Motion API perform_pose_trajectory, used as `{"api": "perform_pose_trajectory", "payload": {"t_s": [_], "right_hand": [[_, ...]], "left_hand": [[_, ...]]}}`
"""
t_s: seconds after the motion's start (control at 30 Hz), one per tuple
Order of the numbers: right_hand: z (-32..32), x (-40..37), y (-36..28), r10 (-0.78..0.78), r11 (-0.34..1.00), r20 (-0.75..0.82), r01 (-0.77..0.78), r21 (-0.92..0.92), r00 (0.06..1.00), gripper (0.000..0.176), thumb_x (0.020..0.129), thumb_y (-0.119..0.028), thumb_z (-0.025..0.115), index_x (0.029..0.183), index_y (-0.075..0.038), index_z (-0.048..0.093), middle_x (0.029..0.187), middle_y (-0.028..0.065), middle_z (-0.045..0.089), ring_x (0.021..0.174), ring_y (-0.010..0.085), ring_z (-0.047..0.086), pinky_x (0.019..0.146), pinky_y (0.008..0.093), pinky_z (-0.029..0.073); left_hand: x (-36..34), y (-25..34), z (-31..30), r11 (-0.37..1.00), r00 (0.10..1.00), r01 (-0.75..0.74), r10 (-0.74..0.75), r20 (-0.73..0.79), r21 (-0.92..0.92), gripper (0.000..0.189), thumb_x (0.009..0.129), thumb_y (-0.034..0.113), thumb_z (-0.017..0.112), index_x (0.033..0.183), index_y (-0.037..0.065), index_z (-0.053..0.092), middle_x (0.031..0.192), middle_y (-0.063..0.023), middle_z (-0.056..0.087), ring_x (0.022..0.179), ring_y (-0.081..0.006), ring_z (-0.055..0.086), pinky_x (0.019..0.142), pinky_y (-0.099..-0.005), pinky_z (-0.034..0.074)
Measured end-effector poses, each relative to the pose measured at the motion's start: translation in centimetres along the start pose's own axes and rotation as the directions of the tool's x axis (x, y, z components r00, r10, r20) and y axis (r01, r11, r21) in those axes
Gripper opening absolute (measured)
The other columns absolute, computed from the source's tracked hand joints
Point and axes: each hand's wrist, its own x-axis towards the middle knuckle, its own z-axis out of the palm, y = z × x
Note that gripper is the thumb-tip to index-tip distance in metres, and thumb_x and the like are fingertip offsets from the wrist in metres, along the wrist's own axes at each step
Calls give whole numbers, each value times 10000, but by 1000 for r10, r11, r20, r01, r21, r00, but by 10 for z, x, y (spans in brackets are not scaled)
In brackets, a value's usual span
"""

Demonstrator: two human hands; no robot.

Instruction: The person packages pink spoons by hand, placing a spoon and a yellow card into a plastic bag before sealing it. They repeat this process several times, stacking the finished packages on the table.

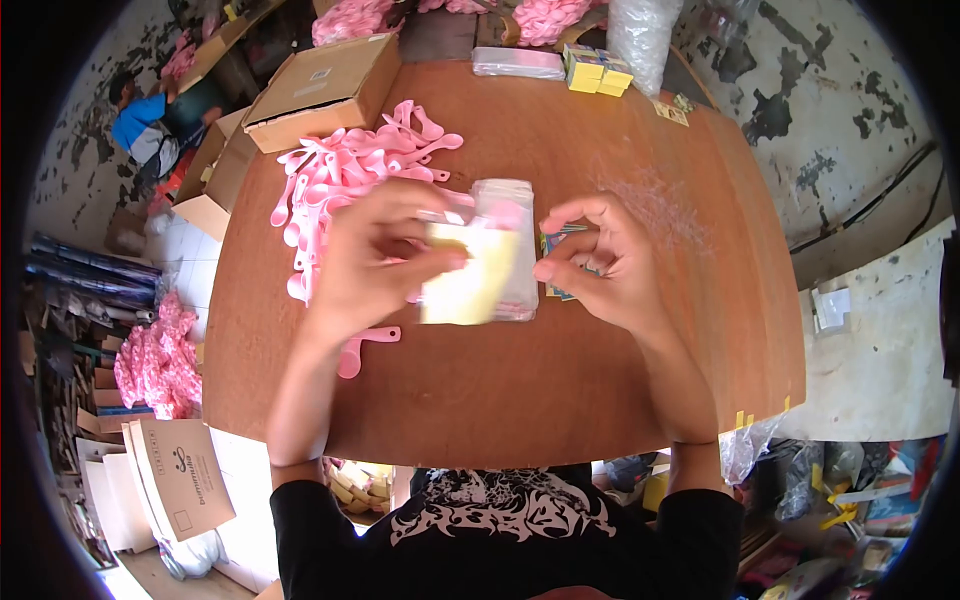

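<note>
Brown wooden table, pretty loaded up top
So there's a messy heap of pink scoops left of center, with one loose scoop below it, and an open-looking cardboard box at the upper left, right by the heap. Middle has a stack of clear plastic sleeves, with some printed cards just to the right, partly hidden. Right of center is a wispy tangle of thin strands, can't tell what exactly. Along the top: a flat clear pack, then small yellow boxes beside it.
</note>
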Motion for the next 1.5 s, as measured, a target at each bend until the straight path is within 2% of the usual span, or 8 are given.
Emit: {"api": "perform_pose_trajectory", "payload": {"t_s": [0.33, 0.43, 0.5, 0.6, 0.67, 0.83, 1.03, 1.5], "right_hand": [[-30, 11, 1, -31, 997, -86, 25, -70, 996, 242, 898, -101, 688, 1088, 22, 603, 910, 61, 637, 772, 91, 628, 643, 236, 497], [-30, 11, 1, -9, 988, -84, -5, -157, 996, 214, 886, -97, 695, 1038, 37, 626, 861, 43, 653, 738, 76, 620, 627, 233, 484], [-28, 12, 5, 4, 971, -23, -9, -240, 1000, 166, 866, -91, 701, 986, 17, 662, 816, 42, 675, 701, 77, 617, 614, 242, 479], [-23, 10, 6, 170, 887, 131, -94, -452, 977, 108, 880, -30, 661, 982, -7, 688, 873, 57, 704, 784, 115, 657, 689, 255, 498], [-13, 6, 30, 119, 876, 147, -35, -480, 982, 79, 837, -44, 687, 914, -39, 707, 831, 71, 695, 737, 176, 655, 658, 300, 489], [11, -2, 66, 93, 641, 339, 204, -740, 936, 123, 746, -200, 746, 783, -84, 727, 744, 63, 667, 756, 251, 620, 699, 405, 447], [16, -6, 86, 112, 558, 347, 230, -797, 931, 128, 747, -232, 756, 744, -109, 722, 724, 24, 662, 779, 230, 610, 729, 388, 390], [14, -4, 86, 132, 579, 367, 228, -783, 921, 106, 792, -192, 703, 777, -87, 716, 739, 51, 663, 714, 241, 620, 681, 391, 396]], "left_hand": [[-296, 84, -203, 505, 18, 712, 681, -732, 488, 407, 850, 227, 756, 1164, -13, 655, 1087, -149, 693, 936, -217, 674, 845, -324, 567], [-482, -1, -239, -53, 353, 918, 560, -749, 393, 366, 774, 157, 793, 1086, -5, 690, 1083, -144, 693, 901, -219, 679, 772, -331, 568], [-600, -85, -269, 252, 286, 881, 389, -875, 400, 441, 762, 116, 782, 1166, 0, 649, 1199, -178, 642, 1017, -313, 648, 869, -414, 542], [-548, -126, -176, -424, 103, 904, 100, -990, 51, 581, 729, 115, 801, 1250, -6, 573, 1252, -200, 603, 1121, -400, 587, 954, -499, 480], [-551, -124, -217, -287, 536, 844, 448, -716, 452, 726, 731, 269, 826, 1335, 29, 503, 1272, -199, 586, 1199, -403, 533, 992, -527, 436], [-242, 20, -159, 352, 387, 716, 519, -763, 603, 425, 939, 211, 646, 1288, -13, 555, 1306, -185, 568, 1181, -299, 584, 985, -424, 512], [-57, 51, -41, 537, 980, -97, 197, -12, 838, 363, 791, 48, 727, 1139, -12, 639, 1181, -178, 637, 1098, -304, 620, 909, -366, 491], [40, -54, -3, 816, 856, -82, -237, 460, 573, 421, 795, 8, 606, 1215, 6, 606, 975, -138, 663, 861, -226, 634, 750, -324, 502]]}}
